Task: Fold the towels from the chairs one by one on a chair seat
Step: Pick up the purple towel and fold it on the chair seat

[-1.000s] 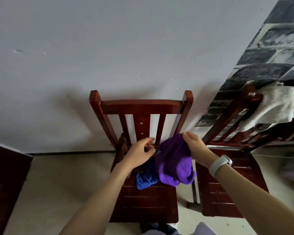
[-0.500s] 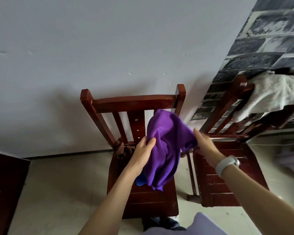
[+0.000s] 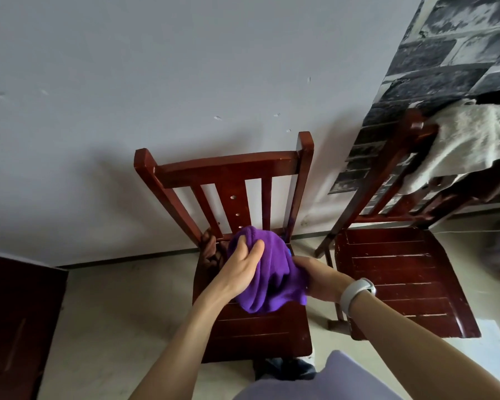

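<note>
Centre of the frame, low: purple towel (image 3: 267,272) bunched in both hands above the seat of the near chair (image 3: 260,330). Left hand (image 3: 241,268) lies over the towel's left side, fingers curled into the cloth near its top. Right hand (image 3: 319,277) cups it from the right and beneath, fingers hidden under the fabric; it appears to be grasping, though the grip itself is not shown.

Change: half a second ago the towel hung higher, spread open in front of the backrest; a second ago it drooped between the hands with a blue towel (image 3: 288,251) showing under it. Now it is gathered into a ball and lowered toward the seat. Only a sliver of blue shows at the towel's right edge; a brown cloth (image 3: 211,249) sits at the back of the seat.

Reading: no fold started; edges not yet found. Likely the towel needs shaking out or laying flat first.

Upper right: a white towel (image 3: 471,140) draped on the second chair (image 3: 399,272), untouched.
</note>
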Motion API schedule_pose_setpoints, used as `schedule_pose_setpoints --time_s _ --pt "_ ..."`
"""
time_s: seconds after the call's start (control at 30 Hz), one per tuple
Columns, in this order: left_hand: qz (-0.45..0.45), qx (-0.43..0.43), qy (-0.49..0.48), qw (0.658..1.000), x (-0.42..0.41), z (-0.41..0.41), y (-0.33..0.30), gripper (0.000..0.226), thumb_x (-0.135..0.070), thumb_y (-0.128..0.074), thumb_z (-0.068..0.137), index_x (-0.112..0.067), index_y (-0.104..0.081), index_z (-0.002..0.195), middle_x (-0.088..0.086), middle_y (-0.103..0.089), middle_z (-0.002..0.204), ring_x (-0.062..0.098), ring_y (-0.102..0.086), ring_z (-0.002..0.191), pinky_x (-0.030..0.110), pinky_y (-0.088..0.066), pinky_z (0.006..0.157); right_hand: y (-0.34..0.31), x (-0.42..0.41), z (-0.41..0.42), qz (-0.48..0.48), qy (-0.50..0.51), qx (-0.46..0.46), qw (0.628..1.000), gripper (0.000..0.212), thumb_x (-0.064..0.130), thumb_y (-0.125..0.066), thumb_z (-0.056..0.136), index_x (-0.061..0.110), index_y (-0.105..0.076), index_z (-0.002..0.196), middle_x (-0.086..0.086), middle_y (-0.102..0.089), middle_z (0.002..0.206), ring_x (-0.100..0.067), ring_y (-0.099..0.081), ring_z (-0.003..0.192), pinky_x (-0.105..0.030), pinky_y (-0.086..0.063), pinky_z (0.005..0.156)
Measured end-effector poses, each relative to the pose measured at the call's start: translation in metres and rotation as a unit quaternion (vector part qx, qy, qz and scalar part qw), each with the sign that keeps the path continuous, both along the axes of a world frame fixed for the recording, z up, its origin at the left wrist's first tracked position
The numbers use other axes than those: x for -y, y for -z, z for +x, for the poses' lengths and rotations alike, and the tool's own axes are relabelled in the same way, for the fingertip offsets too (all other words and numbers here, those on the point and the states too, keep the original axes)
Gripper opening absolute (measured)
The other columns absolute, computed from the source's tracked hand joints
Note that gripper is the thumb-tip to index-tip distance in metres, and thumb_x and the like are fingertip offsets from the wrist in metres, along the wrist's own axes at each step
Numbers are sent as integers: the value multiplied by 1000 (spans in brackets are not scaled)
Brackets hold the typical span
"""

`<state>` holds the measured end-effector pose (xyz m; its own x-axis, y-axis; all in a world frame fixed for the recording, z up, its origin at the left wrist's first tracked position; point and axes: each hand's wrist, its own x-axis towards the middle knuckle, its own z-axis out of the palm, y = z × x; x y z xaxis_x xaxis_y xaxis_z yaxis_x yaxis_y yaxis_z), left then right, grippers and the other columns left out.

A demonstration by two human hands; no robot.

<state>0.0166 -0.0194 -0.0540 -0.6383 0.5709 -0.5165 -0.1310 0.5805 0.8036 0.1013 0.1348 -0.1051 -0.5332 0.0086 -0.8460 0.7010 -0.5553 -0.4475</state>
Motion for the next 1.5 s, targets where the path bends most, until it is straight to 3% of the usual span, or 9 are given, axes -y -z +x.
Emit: schedule_pose_setpoints --time_s 0.13,0.3,0.43,0.57,0.97,1.1,1.23,1.37,1.5 --pt "-3 -94 -38 995 3 2 3 15 -33 -36 97 -19 -38 102 -12 -44 78 -22 -48 62 -5 -35 57 0 4 5 -43 -4 -23 999 36 12 -44 91 2 -48 126 -17 -56 122 -29 -52 113 -39 -37 104" --pt "-46 -158 -22 986 17 -3 12 24 -39 -37 95 -19 -30 106 2 -51 82 16 -55 69 27 -44 58 -1 -7 4 24 99 -71 992 41 0 -39 88 -8 -44 128 -27 -50 122 -32 -47 106 -42 -36 93" --pt "-67 -83 -6 994 23 -9 20 45 -39 -36 96 -11 -27 129 -5 -46 108 7 -50 91 25 -39 77 -6 -21 12 102 151 -88 979 32 -10 -41 84 -3 -56 111 -25 -60 101 -34 -56 90 -46 -45 90" --pt "-87 -41 15 995 30 -13 40 31 -40 -46 92 -19 -32 110 -8 -46 103 4 -54 86 18 -39 71 -4 -32 32 193 146 -67 968 18 -7 -51 83 7 -60 87 -16 -60 79 -25 -56 72 -33 -45 68" --pt "19 -138 -71 988 4 -16 48 26 -18 -55 89 -26 -42 111 2 -52 109 17 -53 97 35 -48 81 -7 -90 122 281 285 -39 916 38 -10 -38 86 11 -61 108 -8 -58 87 -18 -51 67 -17 -48 46" --pt "1 -258 14 966 -27 -6 42 20 -8 -63 83 -13 -56 101 1 -53 97 9 -49 84 17 -36 75 -6 -119 155 518 141 3 844 31 -4 -46 89 16 -66 102 -11 -65 96 -22 -57 79 -5 -45 57" --pt "-23 -271 77 959 -53 22 38 10 -4 -67 78 -11 -63 82 6 -53 90 9 -49 76 13 -34 75 1 -146 200 614 48 66 785 27 3 -46 91 13 -69 100 -11 -70 97 -29 -61 89 -25 -41 73" --pt "-81 -137 160 974 -77 65 39 13 -22 -76 72 -27 -64 70 -9 -65 79 -1 -57 74 17 -38 73 20 -175 250 582 -14 112 805 24 5 -42 93 10 -65 99 -14 -67 102 -36 -60 96 -35 -43 80" --pt "-200 -68 339 917 -101 120 52 27 -36 -81 61 -33 -68 85 -14 -64 83 -3 -58 76 7 -39 68 34 -207 306 497 -99 87 858 13 11 -54 90 6 -66 94 -12 -67 100 -27 -59 93 -27 -38 75"
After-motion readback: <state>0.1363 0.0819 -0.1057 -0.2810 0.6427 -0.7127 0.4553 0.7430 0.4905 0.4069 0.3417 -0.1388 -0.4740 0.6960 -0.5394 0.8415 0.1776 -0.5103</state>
